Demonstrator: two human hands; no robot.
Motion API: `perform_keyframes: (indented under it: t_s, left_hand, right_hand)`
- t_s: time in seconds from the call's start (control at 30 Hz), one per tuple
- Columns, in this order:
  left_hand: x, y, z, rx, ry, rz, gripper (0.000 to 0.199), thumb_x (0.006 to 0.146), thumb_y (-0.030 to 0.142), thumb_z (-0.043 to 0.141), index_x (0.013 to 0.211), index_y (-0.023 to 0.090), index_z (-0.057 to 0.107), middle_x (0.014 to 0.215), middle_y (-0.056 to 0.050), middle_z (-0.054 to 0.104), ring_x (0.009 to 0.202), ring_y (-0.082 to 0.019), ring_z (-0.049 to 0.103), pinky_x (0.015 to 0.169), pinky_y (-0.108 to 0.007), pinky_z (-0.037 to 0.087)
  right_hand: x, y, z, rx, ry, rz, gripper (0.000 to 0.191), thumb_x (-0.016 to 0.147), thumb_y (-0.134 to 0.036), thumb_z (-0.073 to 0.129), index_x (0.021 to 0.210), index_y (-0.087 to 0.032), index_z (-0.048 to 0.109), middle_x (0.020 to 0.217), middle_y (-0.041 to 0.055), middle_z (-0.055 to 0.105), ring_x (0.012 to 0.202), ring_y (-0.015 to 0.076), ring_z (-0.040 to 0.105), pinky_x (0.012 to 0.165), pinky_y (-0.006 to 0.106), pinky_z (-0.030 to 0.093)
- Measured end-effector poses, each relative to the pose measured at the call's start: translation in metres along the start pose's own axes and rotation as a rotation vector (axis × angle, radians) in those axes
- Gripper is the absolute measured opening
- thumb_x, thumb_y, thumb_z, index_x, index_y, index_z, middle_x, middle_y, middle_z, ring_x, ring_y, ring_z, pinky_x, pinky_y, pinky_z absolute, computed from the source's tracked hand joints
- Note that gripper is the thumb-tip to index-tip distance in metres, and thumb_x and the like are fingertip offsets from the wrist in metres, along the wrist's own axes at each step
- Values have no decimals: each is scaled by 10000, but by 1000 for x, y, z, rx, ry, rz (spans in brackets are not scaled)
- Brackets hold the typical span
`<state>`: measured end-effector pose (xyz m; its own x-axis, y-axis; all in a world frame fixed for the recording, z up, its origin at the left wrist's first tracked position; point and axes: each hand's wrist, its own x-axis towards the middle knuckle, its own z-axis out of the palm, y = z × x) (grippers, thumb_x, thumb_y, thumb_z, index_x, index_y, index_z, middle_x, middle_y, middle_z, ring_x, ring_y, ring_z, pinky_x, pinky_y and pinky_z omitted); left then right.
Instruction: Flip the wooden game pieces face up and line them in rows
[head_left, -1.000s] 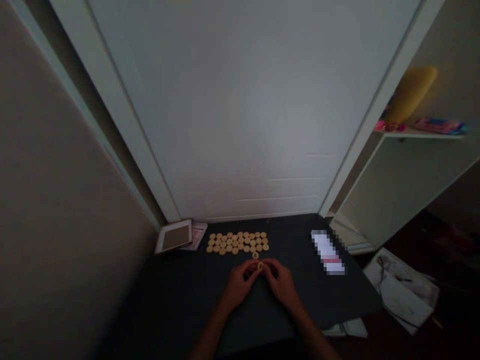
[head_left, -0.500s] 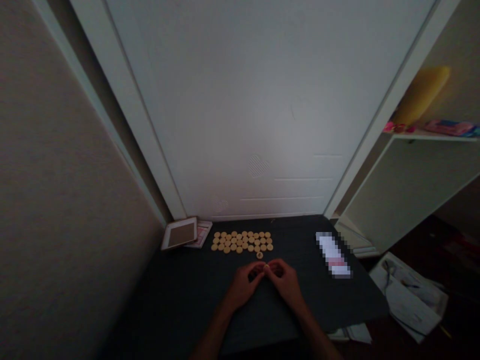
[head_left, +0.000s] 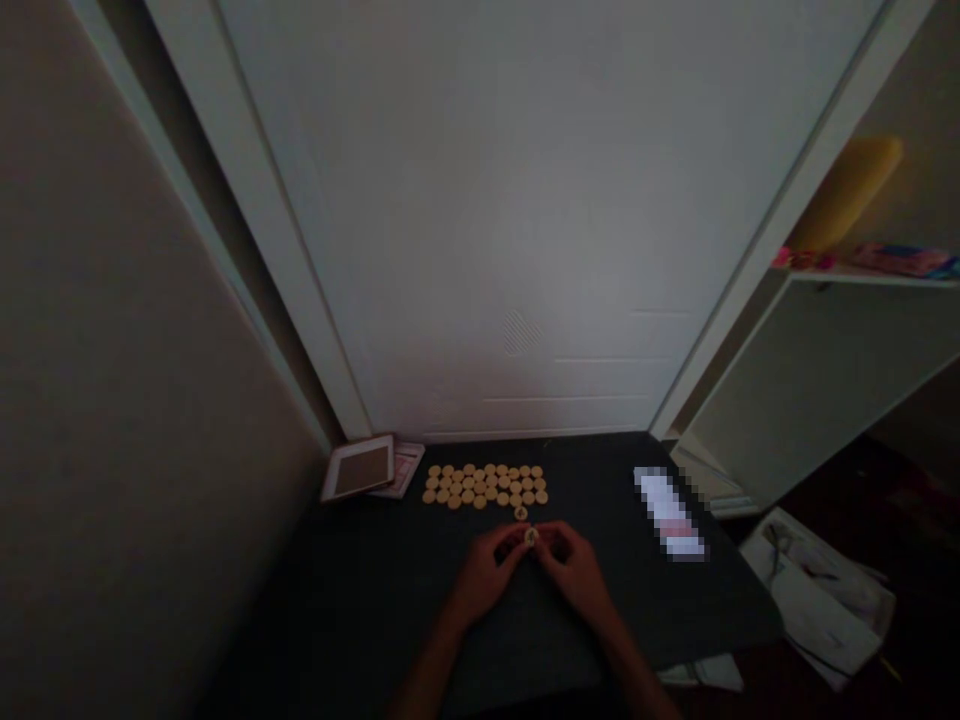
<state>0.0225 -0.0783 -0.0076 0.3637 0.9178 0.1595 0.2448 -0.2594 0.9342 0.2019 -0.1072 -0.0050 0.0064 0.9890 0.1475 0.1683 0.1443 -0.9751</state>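
A small round wooden disc (head_left: 531, 538) with a dark mark on its face is pinched between the fingertips of both hands. My left hand (head_left: 487, 568) is closed on its left side, and my right hand (head_left: 574, 565) is closed on its right side. Just beyond the fingertips another marked disc (head_left: 520, 513) lies face up on the dark table (head_left: 360, 600). Past it, several plain-faced wooden discs (head_left: 491, 480) lie close together in uneven rows.
At the table's back left, a white-framed board (head_left: 365, 468) rests partly over a pink printed card (head_left: 409, 465). A blurred white object (head_left: 667, 510) lies at the right. A white box (head_left: 825, 595) stands beyond the right edge, and a white door (head_left: 487, 250) rises behind the table.
The disc between my fingertips has turned so that its marked face now shows. Both hands have stayed in nearly the same place.
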Motion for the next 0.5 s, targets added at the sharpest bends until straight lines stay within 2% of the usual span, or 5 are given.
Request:
perform_keyframes:
  t_s: [0.13,0.37,0.5]
  left_hand:
    - [0,1,-1,-13,4,13,282,923,333,621,1176,247,711,1137,-42,762,994,-216,706,909,-328,548]
    - [-2,7,-2,39,-36,4,274,911,328,635,1158,251,727,1111,-38,772,966,-211,709,895,-313,545]
    - [-3,8,-1,90,-32,-3,272,909,326,633,1152,260,735,1130,-38,767,996,-220,700,900,-312,538]
  right_hand:
    - [0,-1,1,-32,18,3,387,870,-548,662,1038,-203,719,941,88,777,854,250,737,769,342,575]
    - [2,11,4,-137,106,54,442,808,-616,687,938,-197,739,829,72,773,767,239,729,702,316,567]
    - [1,10,3,-157,93,24,421,832,-607,667,911,-202,751,821,64,774,765,234,726,716,312,561]
